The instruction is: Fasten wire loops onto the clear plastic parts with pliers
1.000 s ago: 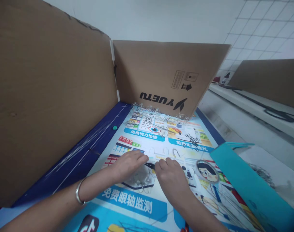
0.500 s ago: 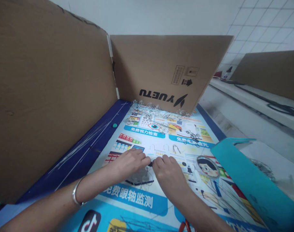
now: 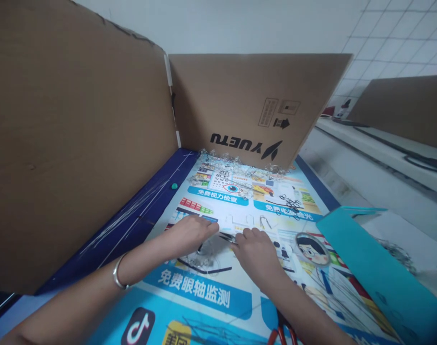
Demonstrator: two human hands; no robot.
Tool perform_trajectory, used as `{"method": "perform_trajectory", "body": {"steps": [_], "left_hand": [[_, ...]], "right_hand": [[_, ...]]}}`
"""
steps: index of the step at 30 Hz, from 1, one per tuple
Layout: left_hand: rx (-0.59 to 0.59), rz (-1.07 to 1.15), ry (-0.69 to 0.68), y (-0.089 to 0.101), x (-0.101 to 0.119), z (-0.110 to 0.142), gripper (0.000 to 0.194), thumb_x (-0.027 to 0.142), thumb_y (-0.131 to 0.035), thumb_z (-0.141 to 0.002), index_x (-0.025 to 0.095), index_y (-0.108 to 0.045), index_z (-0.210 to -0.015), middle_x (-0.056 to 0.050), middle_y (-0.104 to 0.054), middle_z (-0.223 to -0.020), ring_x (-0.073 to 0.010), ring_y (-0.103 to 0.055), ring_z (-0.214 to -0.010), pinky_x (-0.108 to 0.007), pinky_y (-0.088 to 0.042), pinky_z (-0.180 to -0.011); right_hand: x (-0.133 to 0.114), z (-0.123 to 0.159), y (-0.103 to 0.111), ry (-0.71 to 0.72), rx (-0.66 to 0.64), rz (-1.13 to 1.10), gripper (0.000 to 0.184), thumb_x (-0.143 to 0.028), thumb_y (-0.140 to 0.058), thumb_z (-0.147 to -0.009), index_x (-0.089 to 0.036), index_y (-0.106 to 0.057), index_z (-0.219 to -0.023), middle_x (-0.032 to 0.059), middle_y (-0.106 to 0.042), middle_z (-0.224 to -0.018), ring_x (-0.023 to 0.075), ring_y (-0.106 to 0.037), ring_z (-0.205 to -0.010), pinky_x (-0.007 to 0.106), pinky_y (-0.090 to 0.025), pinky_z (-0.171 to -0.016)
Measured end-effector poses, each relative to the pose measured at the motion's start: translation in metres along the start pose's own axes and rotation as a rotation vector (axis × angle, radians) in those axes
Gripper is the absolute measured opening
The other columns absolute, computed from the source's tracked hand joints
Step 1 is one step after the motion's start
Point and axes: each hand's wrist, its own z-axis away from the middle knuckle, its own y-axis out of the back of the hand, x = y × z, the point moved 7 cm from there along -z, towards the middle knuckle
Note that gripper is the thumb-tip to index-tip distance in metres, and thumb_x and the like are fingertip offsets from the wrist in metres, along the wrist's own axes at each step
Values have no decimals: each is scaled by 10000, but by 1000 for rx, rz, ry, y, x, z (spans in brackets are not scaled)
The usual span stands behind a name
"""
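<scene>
My right hand (image 3: 256,251) is closed around a tool with slim, pointed metal jaws, which look like pliers (image 3: 228,237); its handles are hidden in my fist. The jaws point left, towards my left hand (image 3: 194,235). That hand is curled with the fingertips turned down; whatever it pinches is too small or hidden to make out. Below the left fingers lies a tangle of thin clear and silvery wire pieces (image 3: 204,258). Just beyond my hands, a bent wire hook (image 3: 265,222) rests on the printed sheet (image 3: 232,330).
Cardboard panels (image 3: 240,96) wall off the back and left. Wire pieces (image 3: 240,167) line the back edge, with dark wire loops (image 3: 290,203) nearer. Straight wires (image 3: 132,206) lie at left. Red-handled pliers (image 3: 283,333) lie by my right forearm. A turquoise box (image 3: 376,268) stands at right.
My hands have drawn apart, the left moving slightly left, and the tool's jaws now show between them. The view has shifted slightly, revealing more of the red-handled pliers.
</scene>
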Motion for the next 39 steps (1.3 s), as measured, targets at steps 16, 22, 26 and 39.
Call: {"method": "perform_trajectory", "body": {"steps": [16,22,26,39], "left_hand": [[-34,14,-55,4,-3,6,313,-11,-461,-653,177,-501,-900,-27,-596,-618,-172,-548,-522,-244,-286,-453],[-10,53,-80,8,-1,8,288,8,-483,-680,179,-503,-911,-20,-609,-638,-171,-559,-527,-236,-305,-462],[-9,68,-85,17,4,9,243,33,-480,-721,175,-503,-917,-15,-613,-659,-165,-569,-532,-230,-316,-469],[66,122,-58,30,10,9,70,159,-494,-791,173,-488,-859,-17,-591,-668,-153,-550,-493,-239,-310,-444]], "right_hand": [[-18,-1,-8,123,93,-16,164,-254,-569,-815,-151,-591,-941,79,-568,-869,226,-457,-906,357,-305,-778],[-22,5,27,86,213,-172,154,-256,-502,-846,-176,-617,-910,66,-561,-865,194,-449,-823,314,-333,-727],[-31,11,37,128,248,-318,188,-270,-471,-856,-168,-629,-854,64,-559,-812,183,-461,-786,313,-352,-731],[-40,10,-1,-105,-124,-513,352,-318,-546,-751,-227,-561,-1091,30,-622,-897,189,-565,-793,258,-380,-650]]}}
